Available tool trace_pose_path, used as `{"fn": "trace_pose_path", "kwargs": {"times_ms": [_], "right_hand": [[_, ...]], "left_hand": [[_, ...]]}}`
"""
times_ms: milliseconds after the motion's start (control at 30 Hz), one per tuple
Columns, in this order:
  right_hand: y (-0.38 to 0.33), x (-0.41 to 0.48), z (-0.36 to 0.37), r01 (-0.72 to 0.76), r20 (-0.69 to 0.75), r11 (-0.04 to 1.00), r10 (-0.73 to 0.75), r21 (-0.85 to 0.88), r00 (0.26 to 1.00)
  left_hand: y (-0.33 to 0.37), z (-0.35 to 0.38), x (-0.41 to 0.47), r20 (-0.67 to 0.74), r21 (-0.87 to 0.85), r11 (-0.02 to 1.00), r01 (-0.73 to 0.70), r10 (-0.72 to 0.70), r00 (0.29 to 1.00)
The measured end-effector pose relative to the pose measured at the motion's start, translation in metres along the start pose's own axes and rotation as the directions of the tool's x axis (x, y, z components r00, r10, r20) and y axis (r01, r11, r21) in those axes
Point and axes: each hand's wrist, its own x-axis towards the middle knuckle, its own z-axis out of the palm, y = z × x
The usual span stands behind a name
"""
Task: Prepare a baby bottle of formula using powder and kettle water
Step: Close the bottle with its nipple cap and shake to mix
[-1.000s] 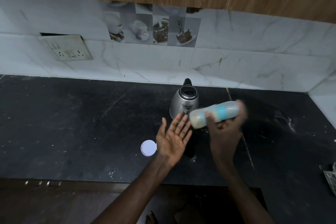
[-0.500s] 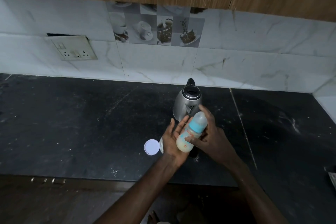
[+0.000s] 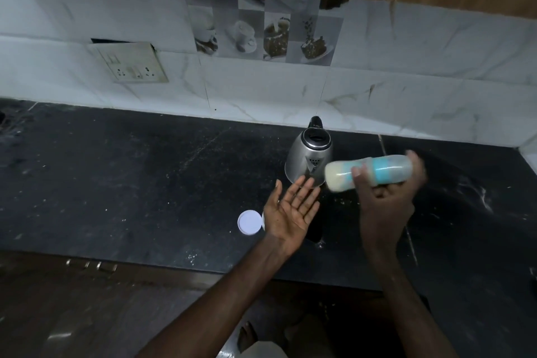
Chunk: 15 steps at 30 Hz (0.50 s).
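Note:
My right hand (image 3: 383, 200) grips a baby bottle (image 3: 367, 173) that lies almost sideways in the air, its base pointing left. The bottle has a teal collar, a clear cap and pale milky liquid inside, and it is motion-blurred. My left hand (image 3: 293, 208) is held palm up with straight fingers just left of the bottle's base, not touching it. A steel kettle (image 3: 309, 155) with a black lid stands on the black counter (image 3: 145, 183) right behind both hands.
A round white lid (image 3: 250, 222) lies on the counter by my left wrist, with something white partly hidden behind the hand. White powder specks dot the counter. A wall socket (image 3: 130, 62) sits on the tiled backsplash at left. Wooden cabinets hang above.
Half a second ago the bottle's base was against my left palm. My right hand has swung it up and to the right, and my left hand has opened out flat.

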Motion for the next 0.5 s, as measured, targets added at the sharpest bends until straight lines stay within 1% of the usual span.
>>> {"fn": "trace_pose_path", "kwargs": {"times_ms": [33,67,100,133,167,200,333,400,500], "right_hand": [[-0.005,-0.003,0.001,-0.007,0.0,0.999,0.007,0.034,1.0],[-0.007,-0.01,0.003,0.021,0.111,1.0,-0.018,-0.021,0.994],[-0.006,-0.02,0.005,0.058,0.292,0.993,-0.026,-0.099,0.956],[-0.004,-0.028,0.008,0.091,0.447,0.983,-0.011,-0.159,0.894],[-0.001,-0.034,0.008,0.095,0.54,0.98,0.015,-0.174,0.842],[0.006,-0.035,0.007,0.084,0.585,0.984,0.023,-0.155,0.811],[0.019,-0.024,0.0,-0.01,0.68,0.998,0.049,-0.061,0.731],[0.021,-0.025,-0.003,-0.056,0.673,0.998,0.043,-0.002,0.739],[0.011,-0.022,-0.008,-0.029,0.645,0.999,0.031,-0.014,0.763]], "left_hand": [[0.0,0.0,-0.002,-0.007,-0.008,1.0,-0.004,0.004,1.0],[-0.001,0.002,-0.003,-0.014,-0.034,0.999,0.003,-0.004,1.0],[-0.002,0.003,-0.003,-0.014,-0.064,0.998,0.014,-0.015,1.0],[-0.002,0.004,-0.005,-0.011,-0.078,0.997,0.023,-0.024,1.0],[-0.002,0.004,-0.006,-0.003,-0.081,0.996,0.029,-0.03,1.0],[-0.002,0.003,-0.008,0.007,-0.077,0.996,0.033,-0.033,0.999],[-0.003,0.004,-0.016,0.031,-0.056,0.997,0.05,-0.048,0.998],[-0.006,0.007,-0.017,0.016,-0.043,0.998,0.054,-0.054,0.998],[-0.011,0.009,-0.015,-0.003,-0.058,0.997,0.055,-0.055,0.998]]}}
